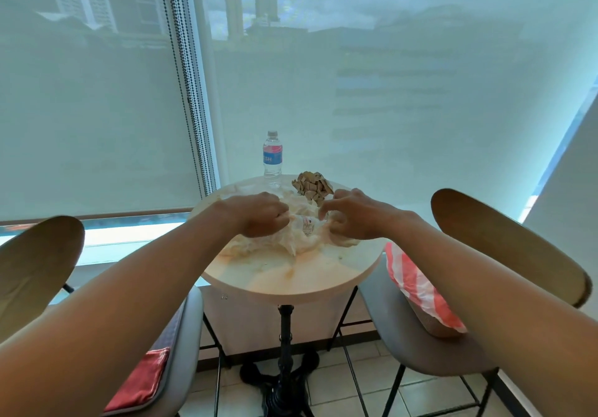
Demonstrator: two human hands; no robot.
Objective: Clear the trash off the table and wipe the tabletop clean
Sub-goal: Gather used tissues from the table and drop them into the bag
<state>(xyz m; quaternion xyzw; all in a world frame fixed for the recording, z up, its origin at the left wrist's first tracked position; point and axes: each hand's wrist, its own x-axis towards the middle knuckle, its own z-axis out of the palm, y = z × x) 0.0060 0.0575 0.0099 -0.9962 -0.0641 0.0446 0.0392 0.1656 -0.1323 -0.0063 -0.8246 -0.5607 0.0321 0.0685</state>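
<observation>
Gripping the crumpled translucent white plastic bag point(291, 238) at the round pale table's point(291, 277) centre, left hand point(259, 216) and right hand point(348, 219) are curling into it (light, limp, slippery; bunch folds, probably).

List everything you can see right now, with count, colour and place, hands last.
round table: one, pale cream top, black pedestal, centre
plastic bag: one, crumpled whitish, middle of tabletop, small crushed clear bottle apparently inside
water bottle: one, clear with blue-red label, upright at far edge
crumpled paper: one, brown, far side, right of the bottle
chairs: two, grey seats with wooden backs, left and right of table
red cloth: one, on left chair seat
striped bag: one, red-white, on right chair seat
left hand: gripping the plastic bag
right hand: gripping the plastic bag
</observation>
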